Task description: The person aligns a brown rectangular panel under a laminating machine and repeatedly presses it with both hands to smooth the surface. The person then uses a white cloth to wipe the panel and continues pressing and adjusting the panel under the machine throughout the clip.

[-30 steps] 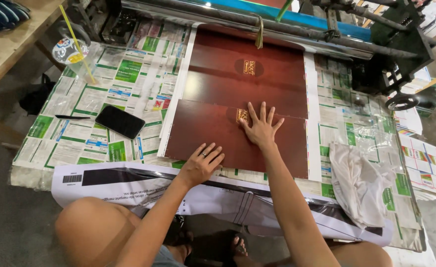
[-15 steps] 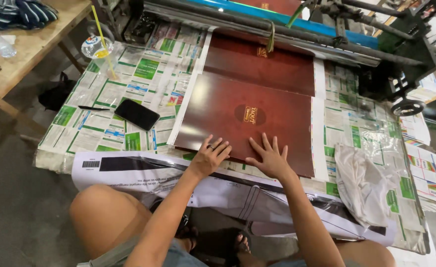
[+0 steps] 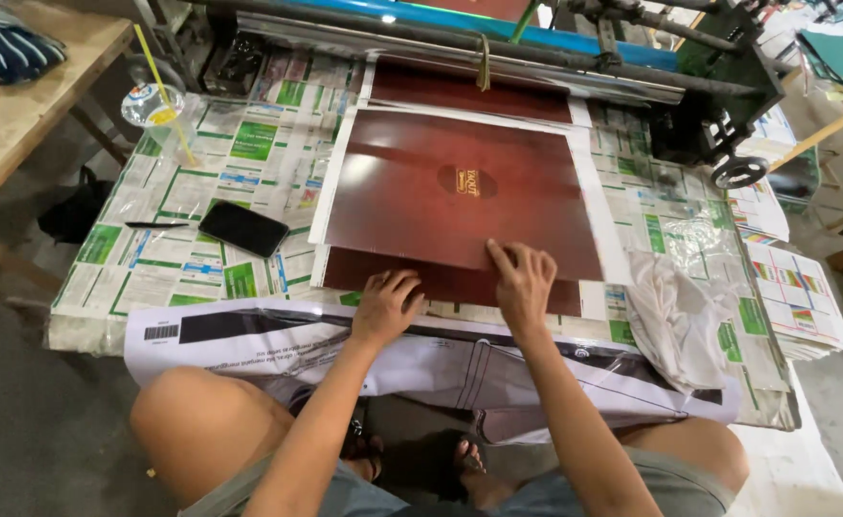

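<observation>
A glossy dark red printed sheet point(image 3: 460, 191) with a small gold emblem and white side margins lies on the newspaper-covered table point(image 3: 201, 201), over another red sheet whose near edge shows below it. My left hand point(image 3: 386, 306) rests with curled fingers on the lower sheet's near edge. My right hand point(image 3: 524, 283) presses flat on the top sheet's near edge, fingers spread. A further red sheet point(image 3: 469, 91) comes out from under the machine rollers point(image 3: 498, 48) at the back.
A black phone point(image 3: 244, 228) and a thin black pen point(image 3: 154, 225) lie left of the sheets. A plastic cup with a yellow straw point(image 3: 154, 103) stands at the back left. Crumpled clear plastic point(image 3: 675, 306) lies right. A wooden bench point(image 3: 20, 96) stands far left.
The top red sheet has slid toward me, off the rollers. Both hands have drawn back to the near edge of the sheets, the right one from the emblem area.
</observation>
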